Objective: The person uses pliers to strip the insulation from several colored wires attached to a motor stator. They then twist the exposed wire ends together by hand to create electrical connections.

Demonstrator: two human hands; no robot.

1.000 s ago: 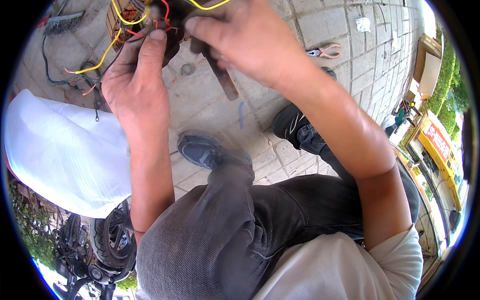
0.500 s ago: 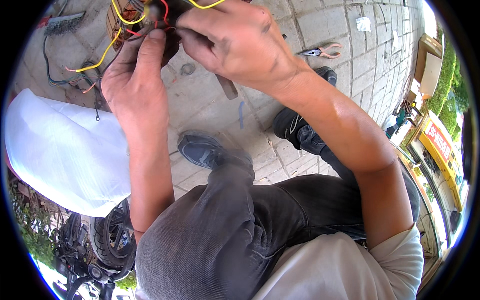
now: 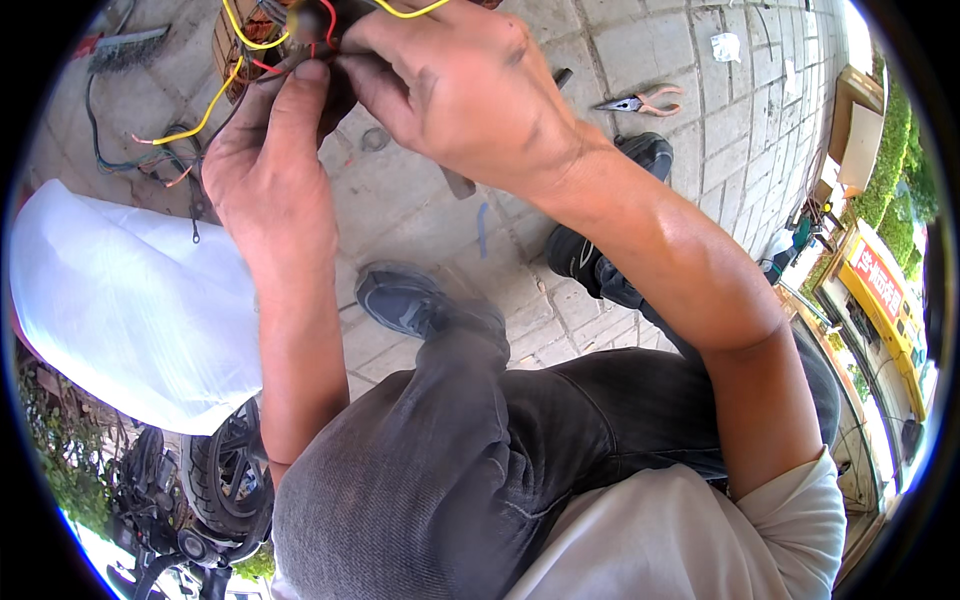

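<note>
At the top edge, both hands meet over a bundle of wires. My left hand (image 3: 275,150) is closed, its thumb pressed down beside a thin red wire (image 3: 332,22). Beside it, my right hand (image 3: 460,95) pinches at the same red wire; the fingertips are partly hidden. A yellow wire (image 3: 213,108) with a bare stripped end sticks out left of my left hand. Another yellow wire (image 3: 408,13) arches above my right hand. Behind the wires shows a part with copper-coloured windings (image 3: 227,42), cut off by the frame. Dark cables (image 3: 110,160) trail to the left.
Pliers with orange handles (image 3: 625,103) lie on the paving right of my right hand. A flat metal bar (image 3: 458,183) lies below it. At left are a brush (image 3: 130,50), a large white sheet (image 3: 130,300) and a motorcycle wheel (image 3: 205,485). Cardboard (image 3: 860,140) stands far right.
My right hand has shifted slightly left, closer to my left thumb, and its forearm has moved with it. My left hand stays nearly still.
</note>
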